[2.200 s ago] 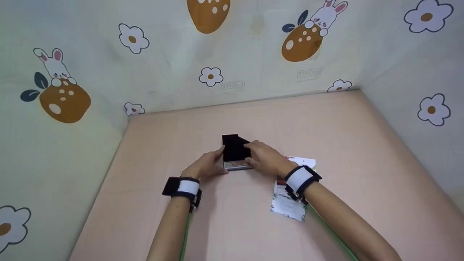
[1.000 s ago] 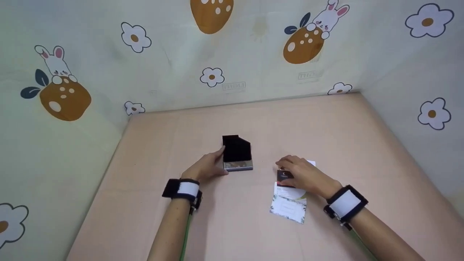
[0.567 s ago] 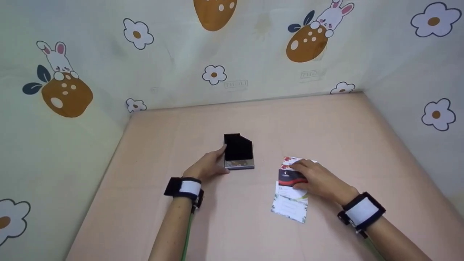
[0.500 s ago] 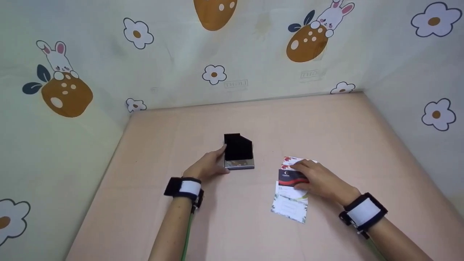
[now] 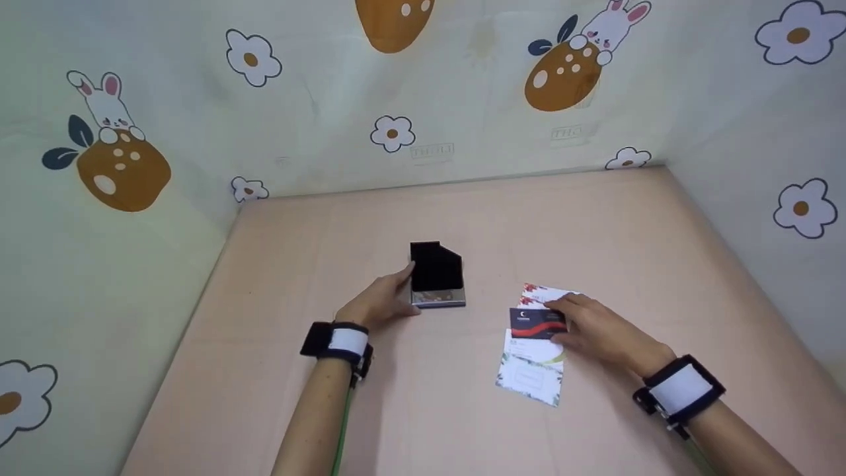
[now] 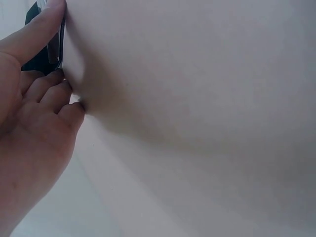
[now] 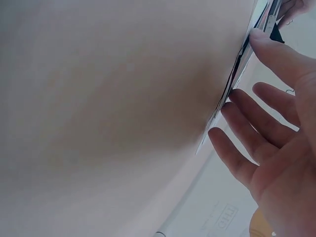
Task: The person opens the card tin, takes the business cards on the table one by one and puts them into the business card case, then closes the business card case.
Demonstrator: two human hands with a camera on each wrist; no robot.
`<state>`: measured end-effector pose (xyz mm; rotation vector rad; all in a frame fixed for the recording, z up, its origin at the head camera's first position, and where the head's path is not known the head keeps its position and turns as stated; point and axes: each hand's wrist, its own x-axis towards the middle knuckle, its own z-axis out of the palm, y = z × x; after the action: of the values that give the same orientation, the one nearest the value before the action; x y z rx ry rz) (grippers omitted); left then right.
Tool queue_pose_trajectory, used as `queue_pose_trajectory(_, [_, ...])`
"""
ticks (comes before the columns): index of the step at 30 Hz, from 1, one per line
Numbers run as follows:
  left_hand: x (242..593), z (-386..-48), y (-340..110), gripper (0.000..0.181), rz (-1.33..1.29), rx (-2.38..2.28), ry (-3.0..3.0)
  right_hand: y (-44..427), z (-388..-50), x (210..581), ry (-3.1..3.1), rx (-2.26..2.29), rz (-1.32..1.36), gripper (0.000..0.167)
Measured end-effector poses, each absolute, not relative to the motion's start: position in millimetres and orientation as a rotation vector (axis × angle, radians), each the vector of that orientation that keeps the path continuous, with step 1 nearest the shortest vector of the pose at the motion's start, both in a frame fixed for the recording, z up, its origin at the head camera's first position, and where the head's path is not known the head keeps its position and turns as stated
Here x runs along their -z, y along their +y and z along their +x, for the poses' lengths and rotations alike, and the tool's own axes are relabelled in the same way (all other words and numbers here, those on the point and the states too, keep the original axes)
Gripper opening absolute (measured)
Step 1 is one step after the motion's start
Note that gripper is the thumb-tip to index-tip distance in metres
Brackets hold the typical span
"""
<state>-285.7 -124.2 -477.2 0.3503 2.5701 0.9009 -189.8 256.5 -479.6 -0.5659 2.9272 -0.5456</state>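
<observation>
A card case (image 5: pixel 438 297) lies in the middle of the table, its black inner lid (image 5: pixel 436 266) folded back. At its left side my left hand (image 5: pixel 378 301) holds the case with the thumb at the upper part and curled fingers at the lower corner. To the right, several business cards lie overlapping. My right hand (image 5: pixel 598 330) is over the right end of a dark card with a red stripe (image 5: pixel 532 324), its fingers fairly straight and spread in the right wrist view. The thumb and some fingertips touch the cards' edge there.
Below the dark card are a white card (image 5: pixel 522 347) and a leaf-bordered card (image 5: pixel 529 380); above it lies a red-flowered card (image 5: pixel 534 293). The pink table (image 5: pixel 297 264) meets patterned walls (image 5: pixel 317 119) at the back and sides. Both wrists wear camera straps (image 5: pixel 684 390).
My right hand has left the card case, gone to the cards, then slid rightward over them, uncovering more of the dark card. My left hand has stayed at the case.
</observation>
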Motion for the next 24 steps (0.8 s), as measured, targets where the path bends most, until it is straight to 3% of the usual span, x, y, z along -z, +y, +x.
queue_pose_trajectory(24, [475.7,-282.8,-124.1,0.092,0.360,-0.902,2.567,254.2,-202.9,480.6,2.995,0.530,-0.635,0.069])
